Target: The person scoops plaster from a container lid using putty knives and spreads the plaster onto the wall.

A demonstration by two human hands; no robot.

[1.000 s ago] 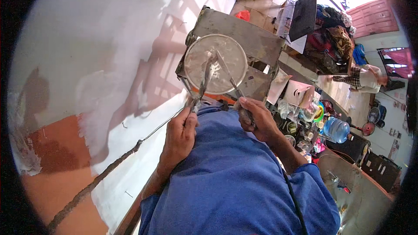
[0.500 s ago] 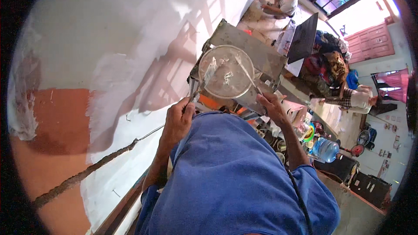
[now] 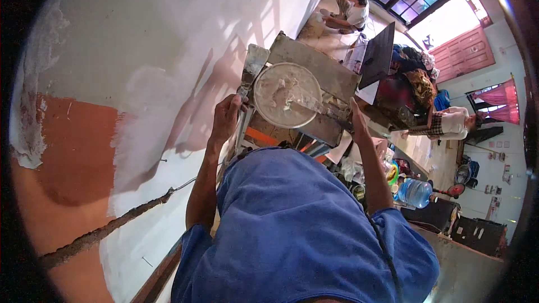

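A round bucket (image 3: 258, 113) of pale paste stands in front of me on a worn wooden platform (image 3: 309, 56). My left hand (image 3: 226, 116) is closed round the handle of a wide putty knife (image 3: 255, 59), whose flat blade points up beside the bucket's left rim. My right hand (image 3: 359, 122) grips a second putty knife (image 3: 310, 102). Its blade reaches over the right rim into the bucket, by the paste. The fingers of the right hand are partly hidden behind its edge.
The wall (image 3: 140, 95) at left is partly white, with an orange patch (image 3: 78, 146) and a rough groove (image 3: 112, 224). A person (image 3: 351, 11) crouches by the far wall; another person (image 3: 449, 123) stands at right. A blue water jug (image 3: 415, 193) sits among clutter below right.
The left putty knife has moved out of the bucket to its left side. The right one has turned its blade flatter across the bucket. Paste now looks heaped up in the middle.
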